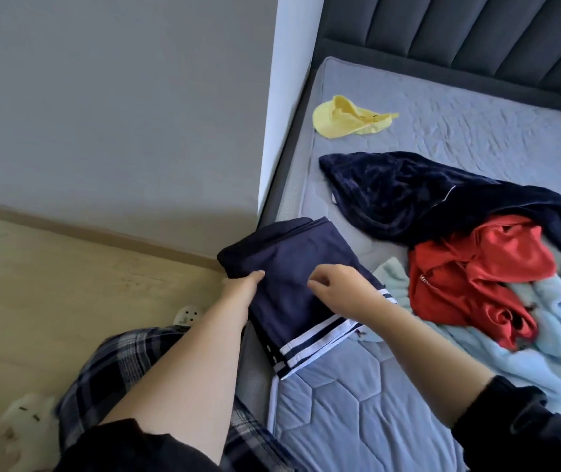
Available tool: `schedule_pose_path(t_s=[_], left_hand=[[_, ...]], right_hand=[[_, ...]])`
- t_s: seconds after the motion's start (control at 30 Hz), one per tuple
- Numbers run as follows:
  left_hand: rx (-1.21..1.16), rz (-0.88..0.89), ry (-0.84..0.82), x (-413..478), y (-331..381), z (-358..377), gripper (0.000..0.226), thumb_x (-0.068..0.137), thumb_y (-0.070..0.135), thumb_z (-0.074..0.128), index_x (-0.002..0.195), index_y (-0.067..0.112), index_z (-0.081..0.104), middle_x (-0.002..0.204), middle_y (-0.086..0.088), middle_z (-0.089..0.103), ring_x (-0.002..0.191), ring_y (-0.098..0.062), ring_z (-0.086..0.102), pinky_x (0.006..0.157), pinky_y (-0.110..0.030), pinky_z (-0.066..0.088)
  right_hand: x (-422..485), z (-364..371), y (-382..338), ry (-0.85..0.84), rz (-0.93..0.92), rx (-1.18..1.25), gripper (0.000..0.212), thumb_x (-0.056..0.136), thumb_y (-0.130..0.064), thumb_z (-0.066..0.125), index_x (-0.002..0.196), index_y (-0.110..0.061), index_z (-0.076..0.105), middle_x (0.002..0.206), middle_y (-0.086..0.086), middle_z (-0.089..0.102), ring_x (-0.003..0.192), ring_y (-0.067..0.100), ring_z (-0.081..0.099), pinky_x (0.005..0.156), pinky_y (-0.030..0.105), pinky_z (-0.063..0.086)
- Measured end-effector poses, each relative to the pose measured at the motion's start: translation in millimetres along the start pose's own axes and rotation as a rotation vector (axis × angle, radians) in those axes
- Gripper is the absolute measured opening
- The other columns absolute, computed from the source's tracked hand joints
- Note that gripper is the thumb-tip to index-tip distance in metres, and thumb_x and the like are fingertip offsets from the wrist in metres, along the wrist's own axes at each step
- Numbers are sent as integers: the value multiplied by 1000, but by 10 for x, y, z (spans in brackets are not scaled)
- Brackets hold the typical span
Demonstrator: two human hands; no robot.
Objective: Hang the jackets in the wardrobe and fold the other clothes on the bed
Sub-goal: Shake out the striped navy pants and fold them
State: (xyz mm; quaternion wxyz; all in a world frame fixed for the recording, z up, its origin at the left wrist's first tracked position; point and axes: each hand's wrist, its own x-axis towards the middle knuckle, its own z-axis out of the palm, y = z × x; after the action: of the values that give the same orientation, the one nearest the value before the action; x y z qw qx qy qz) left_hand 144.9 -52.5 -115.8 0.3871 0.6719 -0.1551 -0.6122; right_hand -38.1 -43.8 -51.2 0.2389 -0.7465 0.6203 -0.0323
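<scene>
Mattress (357,403) edge: folded navy striped garment (292,267), my left hand (243,289) gripping, right hand (340,284) pinching; overhang may slide floorward.

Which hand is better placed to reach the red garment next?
Probably right: the right hand sits over the folded navy garment, on the side toward the red garment; the left hand holds the navy garment's opposite edge.

Soft, even daylight, a faint shadow on the wall (119,114), wide-angle bending and blur toward the lower-left corner.
</scene>
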Motion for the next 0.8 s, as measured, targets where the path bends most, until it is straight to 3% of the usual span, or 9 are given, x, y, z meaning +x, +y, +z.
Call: schedule_pose_path(t_s=[0.1,0.2,0.27,0.37,0.5,0.6,0.67,0.73,0.8], left_hand=[[-14,-77,-31,20,-41,28,54,84,26,70,130,5,51,126,-12,60,112,-30,59,100,-42,46],[-1,-142,-141,23,-65,11,58,85,32,69,134,7,50,130,-12,58,119,-30,54,104,-43,42],[7,-142,-179,23,-69,-1,63,82,34,73,134,7,50,132,-12,57,124,-30,51,109,-43,37],[-23,-132,-255,-43,-22,-8,50,80,26,75,122,6,60,115,-12,67,110,-28,61,104,-41,43],[12,-150,-429,-152,-6,-10,36,81,10,71,115,8,63,105,-11,72,96,-25,68,77,-34,53],[56,-86,-380,-171,-17,15,33,82,2,67,114,6,63,106,-13,71,95,-26,68,77,-32,53],[29,-60,-349,-201,25,-9,19,83,8,65,102,5,67,88,-10,74,78,-23,71,67,-27,52],[-61,-7,-352,-238,96,-76,13,85,15,62,90,8,72,82,-8,75,70,-21,71,63,-27,52],[-182,110,-395,-296,183,-163,23,89,17,56,82,10,77,86,-9,74,79,-23,70,68,-27,55]], right_hand=[[144,3,396,163,138,-74,37,90,-31,57,121,-11,58,124,8,57,118,31,47,100,36,37],[200,69,738,11,345,138,62,89,-40,61,137,-6,38,135,14,50,123,31,47,101,36,37],[247,114,895,-42,388,250,60,86,-42,66,129,-5,47,125,11,59,112,26,57,94,33,44],[308,18,1030,-79,491,469,52,77,-46,73,111,-8,65,101,8,71,93,25,67,88,38,53],[247,-157,1127,-321,649,849,49,78,-41,73,111,-7,65,98,12,73,87,25,71,76,35,57],[184,-188,1144,-388,582,978,35,85,-28,67,111,-6,63,102,13,72,84,23,71,70,30,57],[124,-196,1120,-373,507,1037,24,84,-16,64,104,-2,64,93,14,72,75,22,70,67,30,57],[58,-216,1058,-368,441,1159,14,76,-11,68,87,-2,70,80,13,70,66,21,68,63,29,57],[0,-257,915,-372,327,1304,5,67,-5,68,63,-7,70,66,8,66,59,18,65,59,26,55]])
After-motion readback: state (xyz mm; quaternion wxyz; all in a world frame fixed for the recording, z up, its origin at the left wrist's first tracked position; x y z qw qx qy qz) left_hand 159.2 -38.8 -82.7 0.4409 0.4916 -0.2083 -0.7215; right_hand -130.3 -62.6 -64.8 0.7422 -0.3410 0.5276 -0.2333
